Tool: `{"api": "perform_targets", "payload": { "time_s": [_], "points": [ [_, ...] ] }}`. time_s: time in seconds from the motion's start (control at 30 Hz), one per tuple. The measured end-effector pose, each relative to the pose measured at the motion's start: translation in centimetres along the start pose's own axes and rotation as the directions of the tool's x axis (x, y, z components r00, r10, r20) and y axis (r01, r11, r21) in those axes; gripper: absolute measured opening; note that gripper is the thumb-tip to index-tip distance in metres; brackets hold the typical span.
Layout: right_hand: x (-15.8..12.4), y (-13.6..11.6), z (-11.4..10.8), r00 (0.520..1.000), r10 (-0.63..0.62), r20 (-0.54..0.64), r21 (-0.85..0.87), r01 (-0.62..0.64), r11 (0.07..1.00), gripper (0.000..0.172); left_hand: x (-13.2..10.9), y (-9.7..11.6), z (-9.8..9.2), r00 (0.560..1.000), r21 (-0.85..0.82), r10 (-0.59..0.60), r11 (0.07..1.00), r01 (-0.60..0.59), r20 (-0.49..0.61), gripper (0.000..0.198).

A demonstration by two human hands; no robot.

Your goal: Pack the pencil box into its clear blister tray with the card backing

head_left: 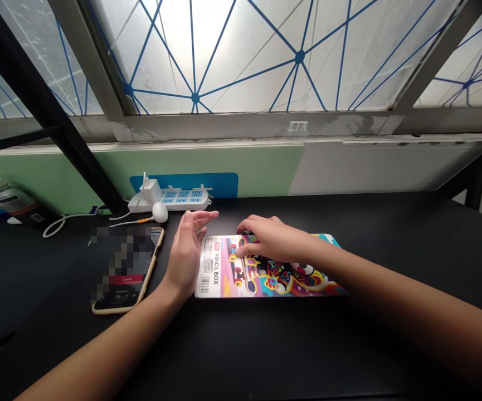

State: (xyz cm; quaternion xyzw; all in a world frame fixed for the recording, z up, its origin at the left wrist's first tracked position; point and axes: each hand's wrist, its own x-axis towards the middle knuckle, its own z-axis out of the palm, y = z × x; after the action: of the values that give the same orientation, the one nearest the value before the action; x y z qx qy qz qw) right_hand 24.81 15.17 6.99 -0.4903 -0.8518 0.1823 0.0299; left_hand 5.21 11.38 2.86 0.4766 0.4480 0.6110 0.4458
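Centrally, a person's bare left hand stands open on its edge, fingers extended and grasping nothing, just beside the left end of a flat rectangular pencil box with a glossy multicoloured cartoon skateboard print. The box lies flat on a black desktop, just below the centre of the frame, with its pink-and-white label, printed "PENCIL BOX", and a barcode at its left end. The right hand rests palm-down on the box's upper left face, its fingers lightly curved and unclenched, with no firm grasp visible. The box is shut, and no contents show. Left of centre, a gold-rimmed smartphone with a pixelated screen lies just beside the left hand. Behind it, toward the back of the desk, stand a white power strip with blue switches, a white plug charger and a round white object on a cable. A bottle with a white cap lies at the left of the frame, in front of a green wall panel. A frosted window crossed by blue lines fills the top of the frame.
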Motion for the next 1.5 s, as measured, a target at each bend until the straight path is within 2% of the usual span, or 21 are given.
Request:
{"api": "perform_targets", "payload": {
  "time_s": [0.1, 0.17, 0.23, 0.27, 0.3, 0.37, 0.4, 0.47, 0.6, 0.77, 0.87, 1.0, 1.07, 1.13, 1.2, 1.3, 1.4, 1.5],
  "points": [
    [0.8, -1.3, 0.6, 0.996, -0.073, -0.060, -0.031, 0.071, 0.997, 0.046, 0.2, 0.0, -0.3, 1.000, 0.096, 0.027, 0.995, -0.029, 0.013, 0.040],
    [0.4, -1.1, 0.7, 0.987, -0.107, -0.121, -0.059, 0.100, 0.993, 0.047, 0.1, 0.1, -0.5, 0.999, 0.153, 0.029, 0.988, -0.036, 0.045, 0.030],
    [-0.6, 0.0, 0.6, 0.975, -0.130, -0.181, -0.085, 0.116, 0.990, 0.048, -0.1, 0.2, -0.7, 0.991, 0.268, 0.040, 0.961, -0.074, 0.128, 0.025],
    [-1.3, 0.8, 0.4, 0.971, -0.132, -0.199, -0.088, 0.116, 0.989, 0.048, -0.3, 0.3, -0.7, 0.978, 0.364, 0.062, 0.922, -0.132, 0.198, 0.027],
    [-2.1, 1.7, 0.3, 0.970, -0.122, -0.210, -0.081, 0.107, 0.991, 0.048, -0.5, 0.4, -0.8, 0.954, 0.466, 0.090, 0.857, -0.220, 0.284, 0.030],
    [-3.9, 3.8, 0.1, 0.978, -0.057, -0.200, -0.027, 0.053, 0.998, 0.051, -0.9, 0.7, -0.7, 0.878, 0.606, 0.130, 0.677, -0.418, 0.460, 0.034],
    [-4.8, 5.0, 0.0, 0.982, -0.007, -0.191, 0.014, 0.010, 1.000, 0.052, -1.0, 0.8, -0.7, 0.843, 0.633, 0.132, 0.604, -0.485, 0.521, 0.034],
    [-6.2, 7.0, -0.1, 0.981, 0.085, -0.175, 0.091, -0.070, 0.993, 0.051, -1.1, 1.1, -0.7, 0.797, 0.651, 0.100, 0.521, -0.552, 0.596, 0.034],
    [-7.2, 9.3, 0.1, 0.971, 0.144, -0.191, 0.063, -0.134, 0.989, 0.050, -0.9, 1.3, -0.8, 0.793, 0.703, -0.010, 0.468, -0.535, 0.609, 0.043],
    [-7.0, 8.6, 0.6, 0.987, 0.071, -0.144, 0.095, -0.058, 0.994, 0.048, -0.2, 1.0, -1.3, 0.806, 0.765, -0.082, 0.383, -0.517, 0.586, 0.062],
    [-7.0, 8.1, 1.0, 0.986, 0.052, -0.156, 0.124, -0.032, 0.992, 0.046, 0.2, 0.7, -1.4, 0.815, 0.787, -0.092, 0.340, -0.515, 0.573, 0.070],
    [-7.0, 8.3, 1.1, 0.961, -0.004, -0.275, 0.086, 0.028, 0.996, 0.037, 0.1, 0.5, -1.4, 0.816, 0.781, -0.031, 0.312, -0.541, 0.577, 0.071],
    [-7.1, 8.4, 1.1, 0.934, -0.065, -0.352, 0.030, 0.080, 0.996, 0.032, 0.0, 0.6, -1.3, 0.795, 0.758, 0.077, 0.260, -0.598, 0.601, 0.070],
    [-7.4, 8.3, 1.0, 0.883, -0.145, -0.447, -0.065, 0.129, 0.989, 0.028, -0.2, 0.7, -1.3, 0.746, 0.726, 0.210, 0.177, -0.665, 0.632, 0.068],
    [-7.7, 7.9, 0.7, 0.804, -0.238, -0.545, -0.175, 0.168, 0.970, 0.027, -0.3, 1.0, -1.3, 0.674, 0.691, 0.334, 0.085, -0.718, 0.659, 0.063],
    [-8.5, 7.1, 0.4, 0.673, -0.367, -0.642, -0.312, 0.208, 0.927, 0.020, -0.7, 1.8, -1.3, 0.578, 0.669, 0.473, -0.032, -0.743, 0.665, 0.043],
    [-9.2, 6.2, 0.3, 0.599, -0.432, -0.674, -0.379, 0.222, 0.899, 0.014, -1.1, 2.6, -1.1, 0.523, 0.670, 0.551, -0.090, -0.737, 0.650, 0.024],
    [-9.7, 5.5, 0.5, 0.566, -0.454, -0.688, -0.399, 0.227, 0.888, 0.015, -1.4, 3.2, -0.9, 0.503, 0.665, 0.575, -0.099, -0.740, 0.646, 0.019]
  ]
}}
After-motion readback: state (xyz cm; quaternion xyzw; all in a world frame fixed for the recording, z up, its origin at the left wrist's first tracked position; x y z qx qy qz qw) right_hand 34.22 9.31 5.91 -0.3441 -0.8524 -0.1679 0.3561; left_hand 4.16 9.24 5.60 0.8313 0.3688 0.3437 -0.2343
